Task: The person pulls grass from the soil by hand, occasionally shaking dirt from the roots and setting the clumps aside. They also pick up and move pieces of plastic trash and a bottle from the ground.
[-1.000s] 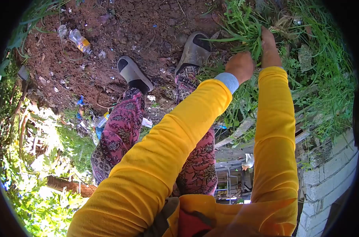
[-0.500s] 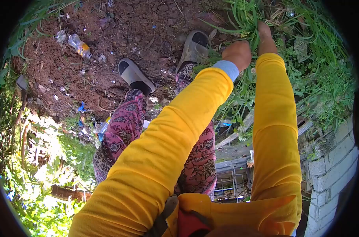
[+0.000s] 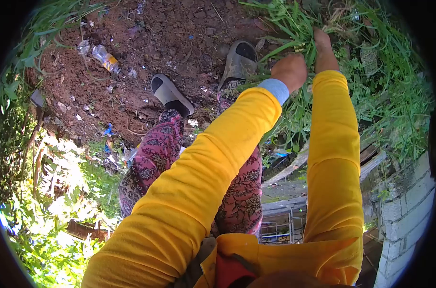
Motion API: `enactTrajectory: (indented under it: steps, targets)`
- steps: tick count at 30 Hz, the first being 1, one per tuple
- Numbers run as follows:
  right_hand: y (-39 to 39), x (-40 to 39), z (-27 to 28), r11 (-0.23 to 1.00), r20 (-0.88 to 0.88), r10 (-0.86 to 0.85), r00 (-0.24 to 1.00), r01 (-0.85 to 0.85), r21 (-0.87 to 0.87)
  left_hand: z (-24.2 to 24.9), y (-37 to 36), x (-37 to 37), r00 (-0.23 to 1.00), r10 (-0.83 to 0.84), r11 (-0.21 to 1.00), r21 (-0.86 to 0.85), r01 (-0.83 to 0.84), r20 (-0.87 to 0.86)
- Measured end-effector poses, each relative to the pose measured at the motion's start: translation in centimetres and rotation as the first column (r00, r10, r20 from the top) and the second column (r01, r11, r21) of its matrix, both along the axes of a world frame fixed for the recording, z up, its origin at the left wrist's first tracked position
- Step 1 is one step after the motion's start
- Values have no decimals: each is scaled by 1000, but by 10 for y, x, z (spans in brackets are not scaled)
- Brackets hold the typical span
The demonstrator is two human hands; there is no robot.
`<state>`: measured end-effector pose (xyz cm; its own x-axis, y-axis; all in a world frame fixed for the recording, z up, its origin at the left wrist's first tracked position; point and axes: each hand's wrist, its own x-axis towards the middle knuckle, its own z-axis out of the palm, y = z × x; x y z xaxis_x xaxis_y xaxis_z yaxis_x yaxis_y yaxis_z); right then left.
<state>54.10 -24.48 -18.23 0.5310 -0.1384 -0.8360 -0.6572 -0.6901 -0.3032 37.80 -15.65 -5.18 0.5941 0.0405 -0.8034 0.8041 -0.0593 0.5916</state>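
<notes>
Both my arms, in yellow sleeves, reach to the clump of long green grass point(image 3: 292, 26) at the upper right. My left hand point(image 3: 290, 72) is closed in a fist just below the clump, its knuckles up. What is inside that fist, if anything, is hidden. Close beside it, my right hand point(image 3: 323, 42) is closed around the base of the grass blades, with its fingertips partly covered by the leaves. Some dry, pale grass point(image 3: 340, 21) lies right of the clump.
My feet in grey slip-on shoes point(image 3: 239, 60) stand on brown soil point(image 3: 179, 43). A plastic bottle point(image 3: 105, 58) and scraps of litter lie to the left. Low weeds point(image 3: 386, 101) grow on the right, above a white block wall point(image 3: 405, 206). A metal rack point(image 3: 280, 228) shows behind my legs.
The view has shifted slightly, so the ground and bottle appear a little further right and lower. Both hands stay at the grass clump, whose blades have moved a little.
</notes>
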Motion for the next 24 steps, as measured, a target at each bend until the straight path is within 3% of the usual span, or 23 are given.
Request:
enactTrajectory:
  steps: [1,4,8,9,12,16,17,20,24]
  targets:
    - [4,-3,9,994,41,87,995,-84,-75,3,2,0,1000,1,1000,19,-1,-1]
    - [5,-4,7,990,-37,69,997,-73,-120,1,1,-1,1000,-11,1000,10,11,-29]
    - [7,-15,10,964,-103,-263,959,265,8,-11,-17,-5,998,-23,1000,-7,22,-57]
    - [-11,-11,-17,978,-58,-209,976,208,-21,-14,-20,-5,998,-21,1000,-9,20,-66]
    - [-7,-12,-17,987,10,-129,992,130,-96,-13,-14,-3,1000,6,1000,-5,-6,-12]
    - [-5,3,-1,982,-37,103,994,-107,-155,1,-3,-1,999,41,999,30,-42,21]
    - [-34,11,-44,980,21,141,990,-137,-144,2,0,0,998,57,998,25,-57,-9]
    - [8,-12,17,998,10,-43,999,43,-50,3,1,-2,999,43,999,5,-43,-15]
    - [-3,-19,1,984,-38,-165,986,162,-67,-6,-16,-7,997,50,998,-33,-52,-66]
